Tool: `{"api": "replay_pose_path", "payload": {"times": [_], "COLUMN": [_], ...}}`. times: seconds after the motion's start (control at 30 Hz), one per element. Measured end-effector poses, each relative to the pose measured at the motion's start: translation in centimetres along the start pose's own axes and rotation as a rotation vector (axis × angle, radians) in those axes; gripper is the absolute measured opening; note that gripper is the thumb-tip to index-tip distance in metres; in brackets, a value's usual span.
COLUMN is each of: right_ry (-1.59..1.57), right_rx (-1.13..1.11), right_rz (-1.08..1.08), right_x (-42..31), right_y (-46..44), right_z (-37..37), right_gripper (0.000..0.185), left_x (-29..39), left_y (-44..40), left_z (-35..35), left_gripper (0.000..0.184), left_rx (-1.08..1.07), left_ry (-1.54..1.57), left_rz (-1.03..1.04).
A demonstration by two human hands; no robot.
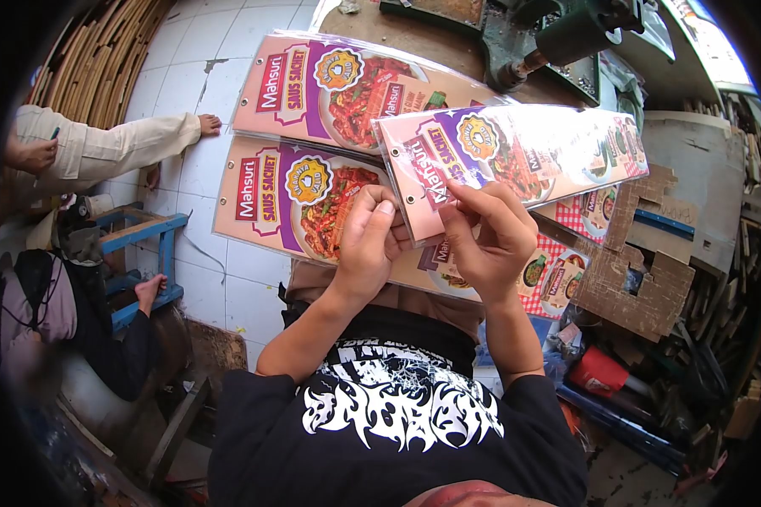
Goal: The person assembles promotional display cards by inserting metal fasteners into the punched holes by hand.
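A glossy printed Mahsuri sheet (pixel 516 156) lies tilted over the others, its near left corner between my two hands. My right hand (pixel 490 232) pinches that sheet's edge with thumb and forefinger. Just left of it, my left hand (pixel 370 245) is curled at the corner, thumb up; its fingertips are partly hidden, so what they grip is unclear. Under and beside the hands are a stack of similar sheets (pixel 271 198) and another stack (pixel 296 84) behind it. Small metal eyelets show along their left ends.
A green machine (pixel 558 42) stands at the back right. Cut brown board (pixel 643 270) lies on the right. On the left are a blue frame (pixel 165 253), another person's leg (pixel 127 144) and a second person's foot (pixel 150 293). Wood strips (pixel 101 51) lean at the upper left.
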State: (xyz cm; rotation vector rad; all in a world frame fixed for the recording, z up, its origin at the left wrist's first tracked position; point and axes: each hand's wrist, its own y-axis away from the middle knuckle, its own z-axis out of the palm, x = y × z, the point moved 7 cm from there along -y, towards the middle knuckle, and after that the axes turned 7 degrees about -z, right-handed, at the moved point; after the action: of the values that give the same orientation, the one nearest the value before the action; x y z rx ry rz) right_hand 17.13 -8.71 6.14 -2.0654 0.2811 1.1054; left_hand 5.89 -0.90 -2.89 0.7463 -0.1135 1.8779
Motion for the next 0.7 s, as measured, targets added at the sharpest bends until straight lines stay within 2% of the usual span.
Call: {"api": "replay_pose_path", "payload": {"times": [0.07, 0.13, 0.17, 0.23, 0.27, 0.3, 0.37, 0.5, 0.57, 0.6, 0.7], "right_ry": [-0.082, -0.111, -0.144, -0.157, -0.234, -0.311, -0.337, -0.397, -0.406, -0.413, -0.397], "right_rx": [0.085, 0.076, 0.063, 0.048, 0.056, 0.063, 0.064, 0.064, 0.079, 0.081, 0.074], "right_rz": [0.027, 0.074, 0.125, 0.159, 0.207, 0.255, 0.272, 0.282, 0.285, 0.285, 0.284], "right_x": [0.5, 1.5, 2.0, 2.1, 2.7, 3.1, 3.1, 3.1, 3.0, 2.9, 2.8], "right_y": [-0.3, -0.1, 0.0, -0.2, 0.0, 0.1, 0.1, 0.1, 0.0, 0.0, 0.2], "right_z": [-0.2, -0.2, -0.1, 0.1, 0.4, 0.7, 0.5, 0.3, 0.3, 0.3, 0.0], "right_gripper": [0.030, 0.030, 0.031, 0.029, 0.029, 0.028, 0.028, 0.028, 0.028, 0.028, 0.028], "left_x": [1.0, 2.4, 3.2, 5.4, 6.4, 7.5, 8.6, 9.5, 10.1, 10.3, 10.9], "left_y": [0.4, 1.2, 1.5, 2.3, 2.6, 3.3, 4.7, 7.7, 8.9, 9.6, 10.5], "left_z": [1.2, 1.0, 1.3, 1.7, 1.9, 1.8, 2.0, -1.1, -2.9, -4.3, -6.3], "left_gripper": [0.012, 0.012, 0.012, 0.012, 0.012, 0.012, 0.010, 0.011, 0.006, 0.014, 0.016], "left_rx": [0.032, 0.166, 0.160, 0.215, 0.218, 0.214, 0.038, -0.058, 0.056, 0.116, 0.132], "left_ry": [0.017, -0.311, -0.318, -0.892, -0.978, -0.988, -1.173, -1.396, -1.539, -1.522, -1.632], "left_rz": [-0.014, -0.057, -0.059, -0.011, 0.036, 0.037, -0.052, -0.216, -0.258, -0.336, -0.415]}}
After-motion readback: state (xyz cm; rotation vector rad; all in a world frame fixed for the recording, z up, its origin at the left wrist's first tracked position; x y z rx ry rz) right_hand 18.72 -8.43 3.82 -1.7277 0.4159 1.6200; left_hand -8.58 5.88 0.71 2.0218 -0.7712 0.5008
